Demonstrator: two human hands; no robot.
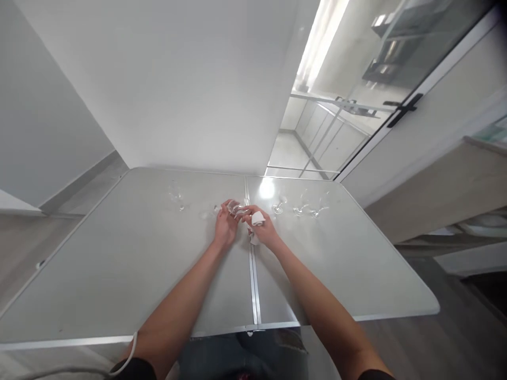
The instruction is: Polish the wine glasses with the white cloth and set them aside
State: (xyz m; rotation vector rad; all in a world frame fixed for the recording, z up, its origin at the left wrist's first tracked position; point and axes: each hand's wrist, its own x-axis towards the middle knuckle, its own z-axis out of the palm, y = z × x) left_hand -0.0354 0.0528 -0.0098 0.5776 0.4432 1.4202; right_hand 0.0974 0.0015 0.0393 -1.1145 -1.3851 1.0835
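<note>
My left hand (226, 224) grips a clear stemmed glass (236, 208), tilted and held just above the table. A white cloth (257, 218) is bunched in my right hand (264, 228), whose fingers press against the glass; part of the cloth hangs below the palm. Right of my hands, a clear stemmed glass (278, 207) stands on the table, with another clear glass (299, 210) and a third clear glass (316, 212) beyond it. One more clear glass (175, 195) is to the left, its outline faint.
The pale table (119, 274) has a metal seam (253, 287) down its middle. A white panel (190, 89) rises behind it. To the back right is a glass door (328, 132) with a dark handle (404, 111). A white cable (129, 352) crosses near my left forearm.
</note>
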